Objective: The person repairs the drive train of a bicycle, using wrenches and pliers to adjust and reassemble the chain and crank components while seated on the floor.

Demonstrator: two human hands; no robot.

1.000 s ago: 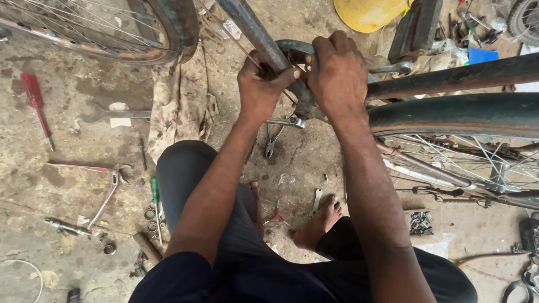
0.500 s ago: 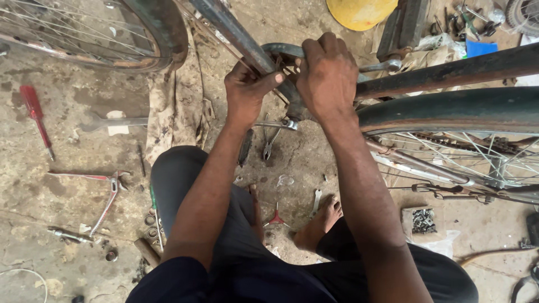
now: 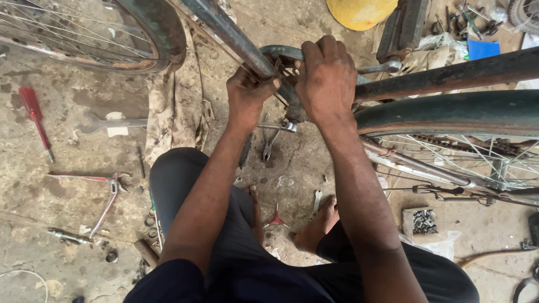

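We take the dark, rusted steel bicycle frame tube (image 3: 236, 39) as our landmark; its long axis runs from upper left down to lower right, ending at the crank junction (image 3: 292, 106). We find the left hand (image 3: 247, 98) closed around the tube just above that junction, fingers curled under. The right hand (image 3: 327, 78) is clamped over the junction itself, knuckles up, covering the part, and so is the nearer hand; what lies beneath its palm we cannot tell. Both forearms reach forward, nearly parallel. Below the junction, grey pliers (image 3: 269, 147) lie on the stained concrete floor (image 3: 73, 224); a red-handled screwdriver (image 3: 35, 120) lies well left of the tube; the black rear tyre (image 3: 449, 112) runs off to the right.
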